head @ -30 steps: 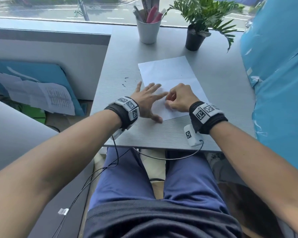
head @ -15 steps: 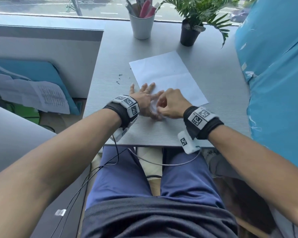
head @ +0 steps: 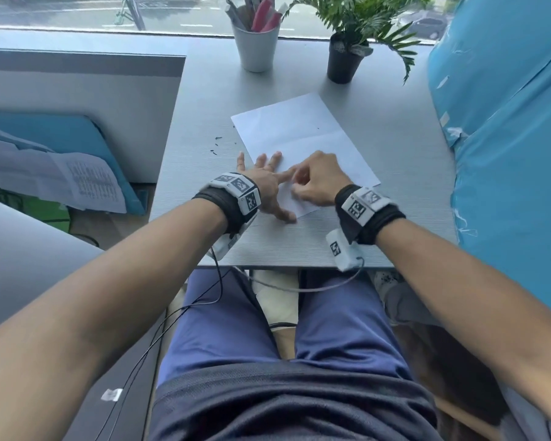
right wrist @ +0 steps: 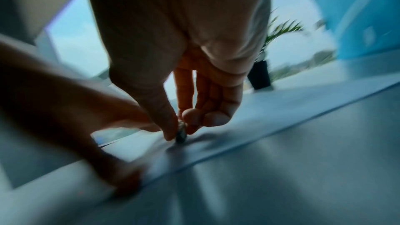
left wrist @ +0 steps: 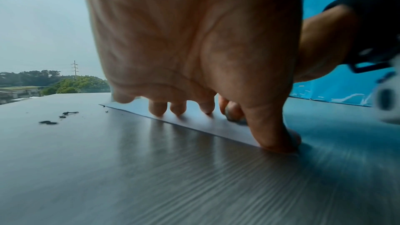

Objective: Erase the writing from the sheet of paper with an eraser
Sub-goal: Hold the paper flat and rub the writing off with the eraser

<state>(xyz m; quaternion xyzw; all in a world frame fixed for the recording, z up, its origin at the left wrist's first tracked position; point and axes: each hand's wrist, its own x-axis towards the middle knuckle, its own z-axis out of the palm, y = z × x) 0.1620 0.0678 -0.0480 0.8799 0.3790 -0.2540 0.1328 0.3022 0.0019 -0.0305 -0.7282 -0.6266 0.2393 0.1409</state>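
- Our right hand [head: 318,179] pinches a small dark eraser [right wrist: 181,133] between thumb and fingertips, its tip down on the sheet of paper [head: 299,135].
- Our left hand [head: 264,186] lies spread and flat, fingers [left wrist: 158,109] straight on the sheet's near-left edge and the thumb pressing at its near corner, holding nothing.
- The sheet lies at an angle on the grey table [head: 395,148], its near corner under our 2 hands; the eraser touches it just beside the left index finger.
- We judge the rubbing step to be under way at the near end. No writing is legible from the head view; what remains under the hands we cannot tell.
- The next move calls for short strokes with steady downward pressure from the left hand, so the thin paper does not buckle or slide.
- Dark crumbs [head: 218,143] lie on the table just left of the sheet; a white cup of pens [head: 256,46] and a potted plant [head: 345,57] stand at the far edge.
- Against the head view 0.5 s ago, the left fingers are spread wider and the right hand sits slightly further right.
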